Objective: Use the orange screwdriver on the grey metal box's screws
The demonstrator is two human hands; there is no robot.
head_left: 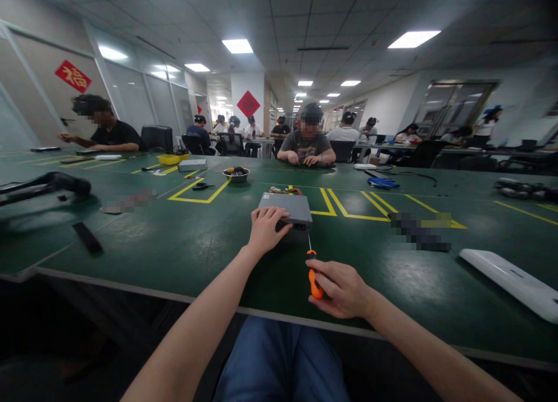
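A grey metal box [288,208] lies on the green table [183,245] straight ahead of me. My left hand [265,228] rests on its near left corner with the fingers curled over the edge, gripping it. My right hand [342,289] is closed around the orange handle of a screwdriver [313,274]. The thin shaft points up and away to the box's near right corner, where the tip meets its front face. Some orange and dark wires [285,190] show just behind the box.
A long white cover [510,280] lies at the right, a black strip [87,237] and a black tool [47,186] at the left. A metal bowl [236,173] and yellow tray [171,158] sit farther back. People sit opposite [307,143] and at far left [104,129].
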